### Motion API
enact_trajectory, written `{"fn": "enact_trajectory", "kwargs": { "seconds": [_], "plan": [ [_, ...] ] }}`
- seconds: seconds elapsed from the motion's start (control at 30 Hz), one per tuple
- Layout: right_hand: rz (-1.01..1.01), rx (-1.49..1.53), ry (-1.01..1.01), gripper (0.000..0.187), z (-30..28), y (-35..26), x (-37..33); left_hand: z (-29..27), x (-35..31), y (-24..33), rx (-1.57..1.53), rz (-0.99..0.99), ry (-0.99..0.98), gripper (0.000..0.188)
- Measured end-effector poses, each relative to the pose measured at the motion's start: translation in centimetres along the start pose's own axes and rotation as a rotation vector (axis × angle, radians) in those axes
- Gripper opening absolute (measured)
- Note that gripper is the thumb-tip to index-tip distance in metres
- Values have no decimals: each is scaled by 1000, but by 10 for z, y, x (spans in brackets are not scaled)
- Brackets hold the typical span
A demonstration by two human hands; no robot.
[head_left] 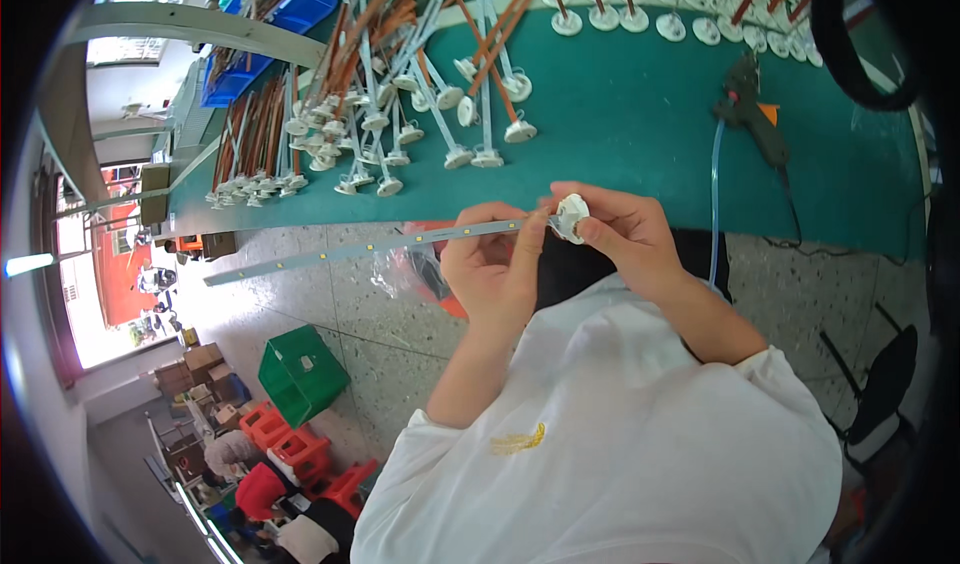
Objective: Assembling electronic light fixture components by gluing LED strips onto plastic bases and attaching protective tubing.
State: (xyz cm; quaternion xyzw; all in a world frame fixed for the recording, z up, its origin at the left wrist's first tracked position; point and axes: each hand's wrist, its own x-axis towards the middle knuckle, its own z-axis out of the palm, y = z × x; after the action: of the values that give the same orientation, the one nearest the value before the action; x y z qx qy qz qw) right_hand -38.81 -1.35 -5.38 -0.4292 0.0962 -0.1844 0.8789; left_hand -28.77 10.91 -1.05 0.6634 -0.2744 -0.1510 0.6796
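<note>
A long pale LED strip [385, 246] with small yellow chips reaches out leftward from my hands, just off the near edge of the green table. My left hand [492, 259] pinches it close to its right end. There it meets a round white end cap [571, 218], which the fingers of my right hand [628, 236] hold by its rim. Strip and cap touch or nearly touch; my left fingers partly hide the joint. A dark glue gun [750, 114] with a clear blue glue stick trailing from it lies on the table to the right.
Many strips with white caps [370, 119] lie heaped on the green table [620, 114] at the left. More white caps [672, 28] stand along its far side. A blue bin [300, 4] sits far left. Below are a green crate [303, 376], red stools [300, 449] and a dark chair [882, 384].
</note>
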Motion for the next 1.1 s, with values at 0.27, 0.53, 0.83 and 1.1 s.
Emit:
{"fn": "enact_trajectory", "kwargs": {
  "seconds": [0.27, 0.53, 0.83, 1.1],
  "plan": [
    [-430, -1050, 521, 41, -56, -22, 46, -129, 133, 34, 714, 261, 200, 33],
    [-600, -1452, 380, 38, -74, -7, 49, -226, 293, 10, 1747, 172, -111, 27],
    [-543, -1461, 419, 20, -85, -3, 55, -104, 274, 8, 1735, 223, -133, 23],
    [-556, -1487, 380, 19, -81, -5, 53, -33, 251, -64, 1338, 356, -538, 27]
  ]
}}
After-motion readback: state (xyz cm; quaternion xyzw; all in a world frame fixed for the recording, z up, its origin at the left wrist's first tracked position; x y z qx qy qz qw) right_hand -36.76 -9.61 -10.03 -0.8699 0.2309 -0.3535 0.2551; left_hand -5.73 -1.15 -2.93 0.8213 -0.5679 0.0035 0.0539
